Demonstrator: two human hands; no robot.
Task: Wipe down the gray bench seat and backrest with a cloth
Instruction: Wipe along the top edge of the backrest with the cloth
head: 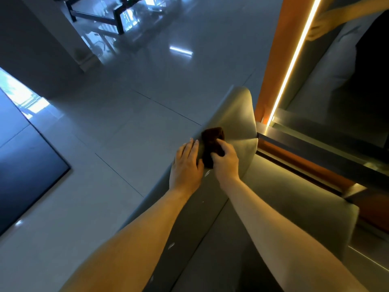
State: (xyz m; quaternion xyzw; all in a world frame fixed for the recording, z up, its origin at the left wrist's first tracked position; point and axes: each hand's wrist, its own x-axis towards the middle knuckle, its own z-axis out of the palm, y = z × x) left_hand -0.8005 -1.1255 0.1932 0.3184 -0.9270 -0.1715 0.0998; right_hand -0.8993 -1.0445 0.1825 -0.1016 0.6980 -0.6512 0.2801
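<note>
A glossy, pale tiled floor (147, 91) fills the left of the room and reflects daylight. A gray bench (237, 110) runs along the right side, against a mirrored wall panel (336, 91) edged with a glowing warm light strip (294, 53). A dark-framed table (94, 15) stands well away, at the far end.

A person leans over the bench with both bare arms stretched forward. The right hand (225, 159) has its fingers curled round a dark brown cloth (212, 140), bunched into a wad and pressed onto the gray padding near the bench's far end. The left hand (186, 165) lies flat just beside the cloth, fingers straight and holding nothing, braced on the bench's outer edge. A few small pale flecks (207, 172) lie on the padding closer to the person.

The risks look modest. Because the cloth is wadded, little of it meets the surface, so strokes may leave unwiped strips. It also sits close to the outer edge, where a hard push could carry it off the padding. The bracing hand lies so near that a stroke towards it could bump it. The flecks could be swept onto the floor rather than gathered up.
</note>
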